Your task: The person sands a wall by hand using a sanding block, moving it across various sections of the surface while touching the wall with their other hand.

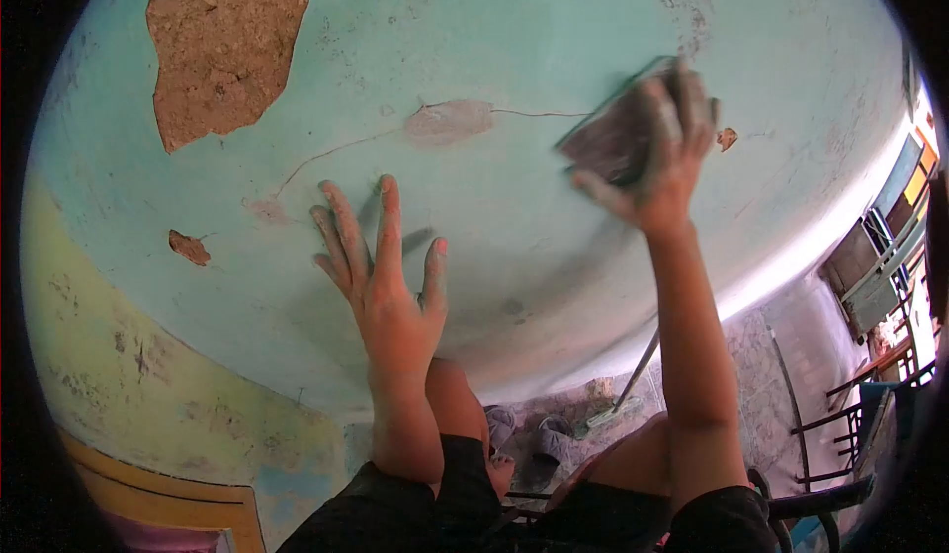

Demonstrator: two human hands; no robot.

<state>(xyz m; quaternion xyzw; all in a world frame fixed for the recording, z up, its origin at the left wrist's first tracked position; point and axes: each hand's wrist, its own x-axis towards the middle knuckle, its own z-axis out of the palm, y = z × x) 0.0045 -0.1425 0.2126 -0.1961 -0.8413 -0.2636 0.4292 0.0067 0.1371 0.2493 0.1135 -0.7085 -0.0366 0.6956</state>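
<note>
My right hand [664, 143] presses a dark, roughly square piece of sandpaper [615, 140] flat against the pale green wall [534, 192]. The hand and sheet are slightly blurred, and my fingers lie over the sheet's right side. My left hand [386, 266] is spread with its fingers apart, tips at the wall, and holds nothing; dust coats its fingers. Between and above the hands, a greyish filled patch [450, 122] sits on a thin crack that runs both ways, toward the sandpaper on the right. A smaller pinkish patch [267, 210] lies at the crack's left end.
Bare brown plaster shows in a large hole [227, 49] at upper left. Smaller chips [189, 248] mark the wall. Below are shoes [549, 436], a long-handled broom or mop [633, 385] and a chair frame [820, 502]. More furniture stands at right.
</note>
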